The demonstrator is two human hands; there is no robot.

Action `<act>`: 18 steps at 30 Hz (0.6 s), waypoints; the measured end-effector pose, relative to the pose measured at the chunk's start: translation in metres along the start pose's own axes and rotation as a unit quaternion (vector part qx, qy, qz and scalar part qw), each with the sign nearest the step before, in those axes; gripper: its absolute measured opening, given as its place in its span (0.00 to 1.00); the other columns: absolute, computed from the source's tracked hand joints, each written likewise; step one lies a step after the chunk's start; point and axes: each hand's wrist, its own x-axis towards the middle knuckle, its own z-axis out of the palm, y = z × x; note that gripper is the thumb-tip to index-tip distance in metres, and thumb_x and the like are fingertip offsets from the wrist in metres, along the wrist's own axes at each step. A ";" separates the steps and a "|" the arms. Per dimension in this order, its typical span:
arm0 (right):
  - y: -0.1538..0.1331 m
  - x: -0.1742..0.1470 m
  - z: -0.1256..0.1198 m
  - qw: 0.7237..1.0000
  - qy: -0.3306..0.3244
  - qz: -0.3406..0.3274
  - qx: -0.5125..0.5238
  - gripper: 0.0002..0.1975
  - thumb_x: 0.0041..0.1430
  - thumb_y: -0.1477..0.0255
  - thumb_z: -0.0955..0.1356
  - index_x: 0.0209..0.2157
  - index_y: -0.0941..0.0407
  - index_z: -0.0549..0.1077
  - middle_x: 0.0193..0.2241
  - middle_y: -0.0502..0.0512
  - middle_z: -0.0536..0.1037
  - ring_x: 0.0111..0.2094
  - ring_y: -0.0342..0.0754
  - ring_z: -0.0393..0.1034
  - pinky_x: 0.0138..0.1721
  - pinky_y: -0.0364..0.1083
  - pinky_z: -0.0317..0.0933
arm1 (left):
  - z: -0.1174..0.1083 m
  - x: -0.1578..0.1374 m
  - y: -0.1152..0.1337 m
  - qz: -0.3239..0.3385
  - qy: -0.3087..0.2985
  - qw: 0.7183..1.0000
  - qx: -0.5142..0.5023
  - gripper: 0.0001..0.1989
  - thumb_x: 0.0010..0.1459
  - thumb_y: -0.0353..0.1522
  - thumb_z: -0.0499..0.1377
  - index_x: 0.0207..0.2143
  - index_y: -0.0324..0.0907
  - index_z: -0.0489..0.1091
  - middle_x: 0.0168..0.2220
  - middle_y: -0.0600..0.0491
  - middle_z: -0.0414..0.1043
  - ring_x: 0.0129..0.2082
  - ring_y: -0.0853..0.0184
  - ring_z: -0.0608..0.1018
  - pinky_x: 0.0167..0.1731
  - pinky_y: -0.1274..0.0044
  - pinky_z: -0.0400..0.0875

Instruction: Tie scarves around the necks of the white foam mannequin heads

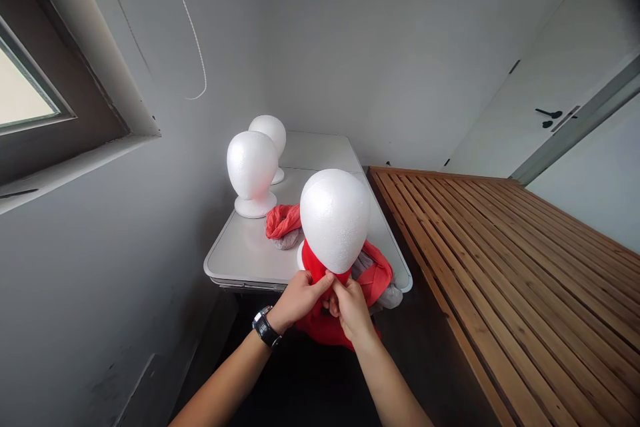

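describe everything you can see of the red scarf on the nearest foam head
The red scarf looks like soft, thin fabric, wrapped round the neck of the nearest white foam head at the near edge of the white table. It is gathered just under the head's chin, where the left hand and right hand both pinch it. The loose remainder hangs bunched below the hands, over the table's front edge.

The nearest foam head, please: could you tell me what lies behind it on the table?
Behind the nearest foam head lie a red-orange cloth over a grey one, then two more foam heads on the table. The head hides part of the cloth; both hands pinch red fabric below it.
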 end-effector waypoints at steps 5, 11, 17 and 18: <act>0.003 -0.002 0.007 0.994 0.037 -0.005 0.104 0.37 0.47 0.47 0.80 0.19 0.53 0.54 0.12 0.40 0.53 0.15 0.35 0.46 0.18 0.40 0.43 | 0.010 0.005 -0.008 -0.025 0.166 0.986 -0.022 0.18 0.60 0.44 0.60 0.26 0.38 0.73 0.25 0.47 0.78 0.24 0.65 0.78 0.29 0.77 0.71; -0.019 0.006 -0.010 0.979 0.049 -0.042 0.191 0.36 0.49 0.54 0.81 0.23 0.53 0.52 0.15 0.39 0.54 0.17 0.34 0.46 0.20 0.40 0.45 | -0.002 -0.002 -0.016 -0.007 0.206 0.975 -0.089 0.13 0.58 0.40 0.59 0.36 0.38 0.75 0.29 0.51 0.79 0.29 0.65 0.80 0.33 0.77 0.73; -0.029 0.012 -0.014 0.974 0.021 -0.025 0.226 0.30 0.51 0.58 0.78 0.27 0.53 0.52 0.18 0.37 0.52 0.16 0.34 0.43 0.19 0.39 0.46 | -0.009 -0.010 -0.014 -0.024 0.115 0.977 -0.180 0.22 0.60 0.49 0.68 0.38 0.37 0.76 0.37 0.49 0.82 0.36 0.66 0.80 0.39 0.77 0.74; -0.025 0.011 -0.012 0.978 0.011 -0.033 0.205 0.30 0.53 0.57 0.77 0.27 0.53 0.52 0.17 0.38 0.52 0.16 0.34 0.44 0.19 0.39 0.47 | -0.009 -0.012 -0.012 -0.036 0.089 0.976 -0.193 0.25 0.60 0.52 0.69 0.40 0.37 0.77 0.39 0.47 0.83 0.38 0.63 0.82 0.42 0.75 0.75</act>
